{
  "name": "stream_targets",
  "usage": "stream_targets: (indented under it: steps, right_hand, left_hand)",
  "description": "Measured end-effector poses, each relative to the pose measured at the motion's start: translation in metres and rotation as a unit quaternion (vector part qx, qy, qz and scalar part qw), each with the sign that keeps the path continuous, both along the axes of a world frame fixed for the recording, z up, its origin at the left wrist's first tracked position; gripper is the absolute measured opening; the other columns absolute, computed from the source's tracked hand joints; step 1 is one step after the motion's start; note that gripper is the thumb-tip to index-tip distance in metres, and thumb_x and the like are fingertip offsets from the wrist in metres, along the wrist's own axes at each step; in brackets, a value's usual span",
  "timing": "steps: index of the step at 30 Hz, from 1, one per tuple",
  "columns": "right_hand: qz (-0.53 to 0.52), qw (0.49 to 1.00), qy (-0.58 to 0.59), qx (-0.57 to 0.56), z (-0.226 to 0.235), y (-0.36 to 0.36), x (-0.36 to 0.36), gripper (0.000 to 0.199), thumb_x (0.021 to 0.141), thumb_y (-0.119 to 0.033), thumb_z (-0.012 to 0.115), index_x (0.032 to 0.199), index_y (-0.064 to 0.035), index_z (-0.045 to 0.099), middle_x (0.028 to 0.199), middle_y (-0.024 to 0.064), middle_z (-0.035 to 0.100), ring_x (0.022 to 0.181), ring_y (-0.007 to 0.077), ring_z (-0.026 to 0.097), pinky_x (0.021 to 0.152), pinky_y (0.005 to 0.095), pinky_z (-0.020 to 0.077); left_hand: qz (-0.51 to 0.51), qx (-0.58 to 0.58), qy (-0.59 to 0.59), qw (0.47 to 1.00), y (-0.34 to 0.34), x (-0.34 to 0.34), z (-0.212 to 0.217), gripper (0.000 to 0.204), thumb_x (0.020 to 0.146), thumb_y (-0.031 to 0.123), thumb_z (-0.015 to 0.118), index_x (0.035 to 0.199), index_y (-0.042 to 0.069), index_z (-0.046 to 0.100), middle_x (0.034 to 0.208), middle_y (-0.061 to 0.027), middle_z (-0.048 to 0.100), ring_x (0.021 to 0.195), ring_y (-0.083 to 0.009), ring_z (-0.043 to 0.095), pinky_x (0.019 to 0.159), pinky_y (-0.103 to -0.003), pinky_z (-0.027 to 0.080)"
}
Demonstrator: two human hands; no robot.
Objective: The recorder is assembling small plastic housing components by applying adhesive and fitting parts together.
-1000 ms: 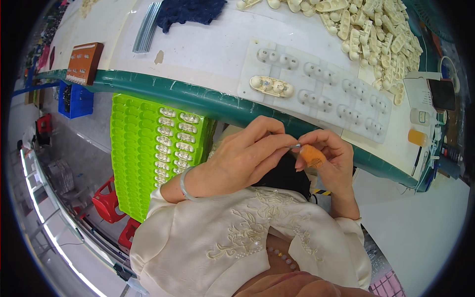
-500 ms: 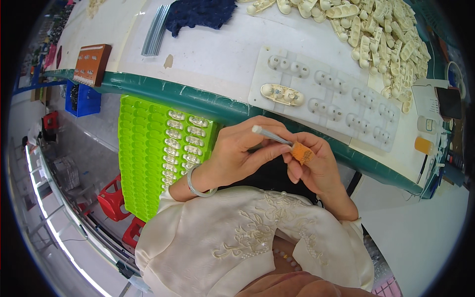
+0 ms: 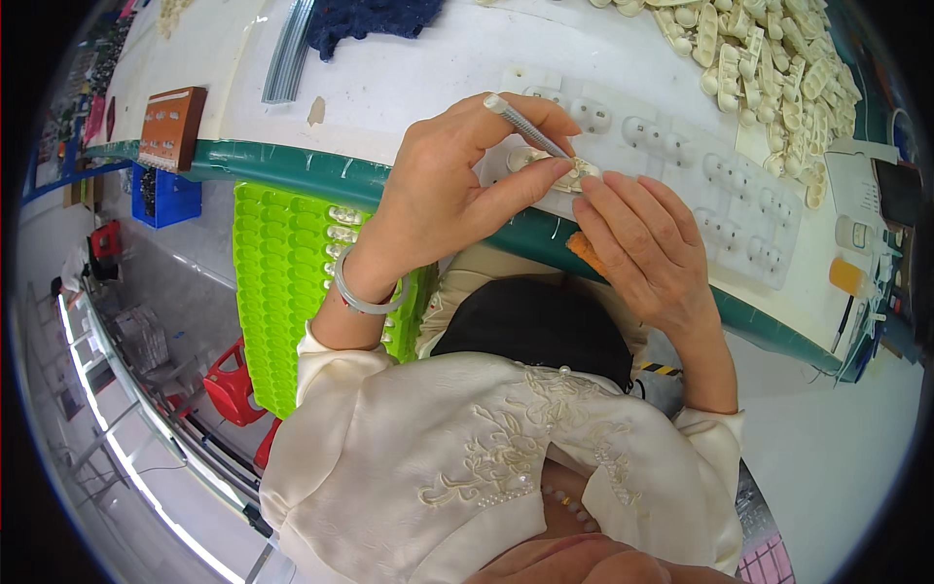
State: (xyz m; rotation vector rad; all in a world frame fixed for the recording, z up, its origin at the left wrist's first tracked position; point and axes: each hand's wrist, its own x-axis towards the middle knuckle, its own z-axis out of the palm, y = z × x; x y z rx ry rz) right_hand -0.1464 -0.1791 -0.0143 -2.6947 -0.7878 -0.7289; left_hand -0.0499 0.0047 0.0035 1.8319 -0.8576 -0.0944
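My left hand [image 3: 438,190] is closed around a slim grey pen-like tool [image 3: 525,125] with a white end. Its tip points down at a cream oblong part [image 3: 582,177] lying on the white fixture board [image 3: 671,167]. Fingertips of my right hand [image 3: 650,248] rest at the right end of that part. Tucked under the same hand, at the board's front edge, is an orange piece of sponge or cloth [image 3: 587,255], mostly covered by the palm. My left fingers hide some of the cream part. Rows of rounded seats with small dark spots run along the board.
Cream parts [image 3: 778,78] are heaped at the far right. A green tray [image 3: 277,292] with several silvery pieces stands left, below the table's green edge [image 3: 292,175]. An orange-brown block [image 3: 172,128], a blue cloth [image 3: 370,24] and metal strips [image 3: 289,58] lie farther back.
Both hands have moved forward from in front of the table onto the fixture board. The tool tip has left the orange piece and is now at the cream part.
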Motion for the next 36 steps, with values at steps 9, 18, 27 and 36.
stream_targets:
  steps: [9, 18, 27, 36]
  right_hand:
    - [0.067, 0.995, -0.012, -0.068, -0.003, -0.006, 0.013, 0.017, 0.074, -0.01, 0.061, 0.089, -0.0036, 0.059, 0.108, 0.007, 0.056, 0.104, 0.0209, 0.053, 0.093, 0.0359, 0.0437]
    - [0.08, 0.996, -0.006, -0.027, -0.006, -0.009, 0.014, 0.017, 0.073, -0.007, 0.062, 0.088, -0.0002, 0.058, 0.11, 0.0101, 0.054, 0.106, 0.0249, 0.052, 0.089, 0.035, 0.0473]
    - [0.067, 0.998, 0.017, -0.014, -0.007, -0.01, 0.004, 0.017, 0.074, -0.01, 0.061, 0.088, 0.0001, 0.059, 0.114, 0.0114, 0.053, 0.112, 0.0254, 0.05, 0.093, 0.0353, 0.0441]
    - [0.069, 0.997, 0.028, 0.005, -0.01, -0.012, 0.002, 0.027, 0.074, -0.012, 0.063, 0.095, 0.0026, 0.059, 0.117, 0.0116, 0.052, 0.112, 0.0264, 0.05, 0.092, 0.0355, 0.0463]
  left_hand:
    - [-0.039, 0.026, 0.014, 0.999, -0.001, 0.008, -0.004, 0.015, 0.072, 0.001, 0.068, 0.086, 0.0, 0.064, 0.086, -0.0061, 0.066, 0.077, -0.014, 0.063, 0.069, -0.023, 0.049]
    - [-0.06, 0.059, 0.026, 0.996, -0.003, 0.014, 0.002, 0.014, 0.071, 0.002, 0.07, 0.084, 0.001, 0.065, 0.081, -0.0054, 0.067, 0.071, -0.0131, 0.064, 0.065, -0.022, 0.049]
    - [-0.062, 0.077, -0.034, 0.994, -0.006, 0.011, 0.004, 0.014, 0.07, -0.002, 0.069, 0.082, 0.002, 0.067, 0.081, -0.0082, 0.066, 0.071, -0.0168, 0.064, 0.066, -0.023, 0.05]
    - [-0.041, 0.072, 0.049, 0.995, -0.006, 0.008, 0.011, 0.015, 0.071, -0.006, 0.067, 0.085, -0.003, 0.063, 0.082, -0.0102, 0.066, 0.077, -0.0154, 0.063, 0.07, -0.025, 0.05]
